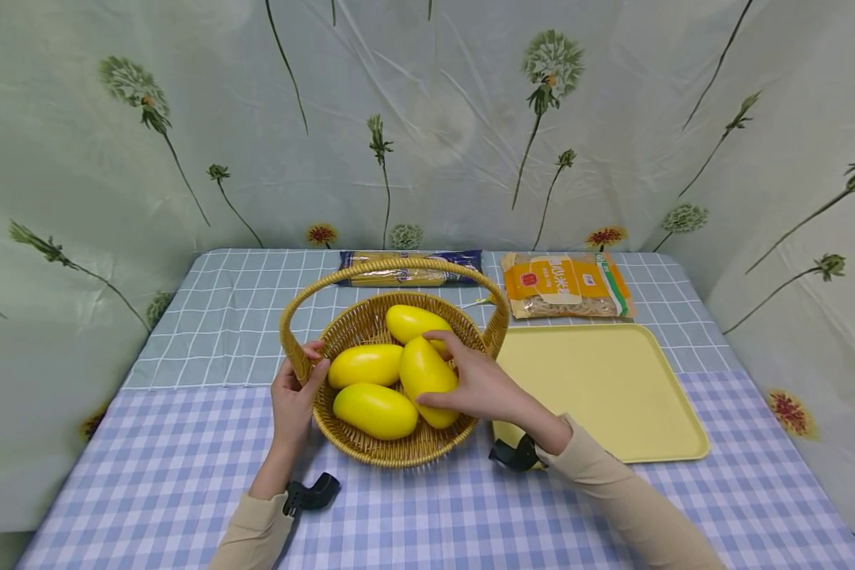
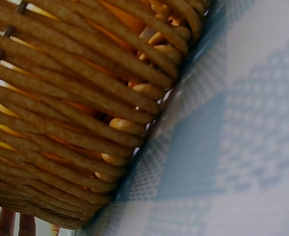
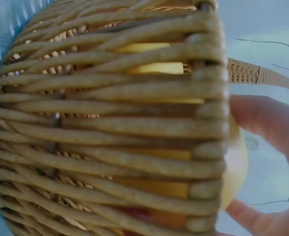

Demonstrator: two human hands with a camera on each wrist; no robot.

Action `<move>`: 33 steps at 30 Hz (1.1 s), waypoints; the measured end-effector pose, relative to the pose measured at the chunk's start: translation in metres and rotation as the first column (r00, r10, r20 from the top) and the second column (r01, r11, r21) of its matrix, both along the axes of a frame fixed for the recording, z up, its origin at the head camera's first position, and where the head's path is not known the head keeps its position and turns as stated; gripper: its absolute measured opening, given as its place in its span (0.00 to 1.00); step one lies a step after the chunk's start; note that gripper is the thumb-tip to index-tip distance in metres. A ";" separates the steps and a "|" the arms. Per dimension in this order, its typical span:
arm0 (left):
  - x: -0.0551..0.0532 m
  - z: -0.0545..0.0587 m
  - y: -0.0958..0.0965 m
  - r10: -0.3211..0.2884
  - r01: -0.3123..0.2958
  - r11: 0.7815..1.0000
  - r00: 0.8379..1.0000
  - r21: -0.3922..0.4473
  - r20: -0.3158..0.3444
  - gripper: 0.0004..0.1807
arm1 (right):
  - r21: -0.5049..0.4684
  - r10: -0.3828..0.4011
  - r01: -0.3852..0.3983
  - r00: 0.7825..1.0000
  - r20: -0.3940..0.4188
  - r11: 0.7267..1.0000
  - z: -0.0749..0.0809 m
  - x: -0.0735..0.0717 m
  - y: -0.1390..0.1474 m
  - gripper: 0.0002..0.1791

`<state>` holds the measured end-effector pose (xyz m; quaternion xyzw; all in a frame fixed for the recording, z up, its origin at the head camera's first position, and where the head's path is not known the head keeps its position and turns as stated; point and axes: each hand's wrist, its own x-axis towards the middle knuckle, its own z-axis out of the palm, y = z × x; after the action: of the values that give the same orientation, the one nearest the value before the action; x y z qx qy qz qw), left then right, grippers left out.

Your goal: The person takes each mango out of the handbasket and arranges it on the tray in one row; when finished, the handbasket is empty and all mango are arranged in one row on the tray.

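Observation:
A round wicker basket [image 1: 392,461] with an arched handle stands on the table. My left hand [image 1: 294,405] grips its left side, at the foot of the handle, and two fingertips [image 2: 26,225] show past the weave in the left wrist view. Inside lie several yellow mangoes, one at the back [image 1: 415,323], one at the left [image 1: 365,366] and one in front [image 1: 375,412]. The right hand [image 1: 488,384] holds another mango [image 1: 422,368] between thumb and fingers at the basket's right side. In the right wrist view this mango [image 3: 237,164] is partly hidden behind the wicker wall.
To the right lies a yellow tray [image 1: 591,388], its left edge close to the basket. Behind the basket is a pack of spaghetti [image 1: 399,275]. An orange and clear food bag [image 1: 568,285] lies behind the tray. A patterned curtain [image 1: 456,134] hangs beyond the table.

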<state>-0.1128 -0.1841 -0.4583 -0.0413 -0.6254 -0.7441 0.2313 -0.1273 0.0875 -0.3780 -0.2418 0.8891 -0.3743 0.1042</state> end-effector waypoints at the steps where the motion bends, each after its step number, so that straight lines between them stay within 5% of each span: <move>1: 0.000 0.000 0.000 0.001 -0.001 1.000 1.000 0.002 0.003 0.08 | -0.012 -0.005 0.005 1.000 -0.003 1.000 0.000 0.001 0.001 0.47; 12: 0.001 -0.001 0.000 -0.007 0.007 1.000 1.000 0.000 -0.007 0.09 | -0.173 -0.021 0.014 0.999 -0.035 0.985 -0.001 0.011 0.008 0.46; 19: 0.000 0.000 -0.001 -0.018 0.018 1.000 0.999 0.002 -0.031 0.08 | -0.306 -0.044 0.033 0.999 -0.029 0.951 0.000 0.021 0.015 0.47; 33: -0.001 0.000 -0.001 -0.020 0.020 1.000 1.000 0.006 -0.014 0.09 | -0.489 -0.167 0.055 0.968 -0.188 0.870 -0.006 0.037 0.050 0.52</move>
<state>-0.1133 -0.1855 -0.4585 -0.0520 -0.6212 -0.7479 0.2283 -0.0906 0.1376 -0.3844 -0.2491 0.7868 -0.5588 -0.0816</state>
